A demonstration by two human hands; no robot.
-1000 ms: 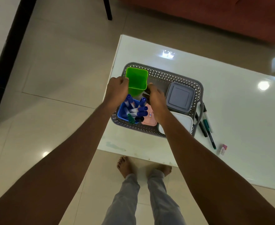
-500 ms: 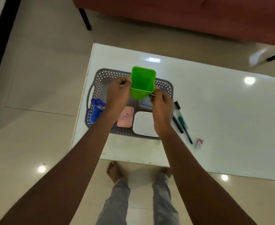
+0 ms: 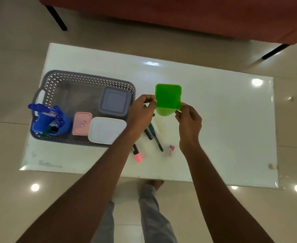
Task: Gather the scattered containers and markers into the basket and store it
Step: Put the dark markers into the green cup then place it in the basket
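Hands, two of them, grip one green cup (image 3: 168,100) above the tabletop (image 3: 223,130), right of the basket (image 3: 84,79): the left hand (image 3: 141,114) and right hand (image 3: 189,118) have their fingers pinched on its opposite rims. Four containers are counted in the basket: one blue cup (image 3: 56,127) crowded with markers, one pink box (image 3: 82,125), one white box (image 3: 106,129), one grey box (image 3: 115,102). Loose markers (image 3: 155,135), partly hidden under the left wrist, one pink-tipped marker (image 3: 137,154) and one eraser (image 3: 170,151) are seen on the tabletop.

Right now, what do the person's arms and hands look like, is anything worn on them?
Both arms are bare along their whole visible length: no sleeves show. The left hand and right hand wear no gloves, and no rings, watch or bracelets are visible. Lower down, grey trousers and bare feet show.
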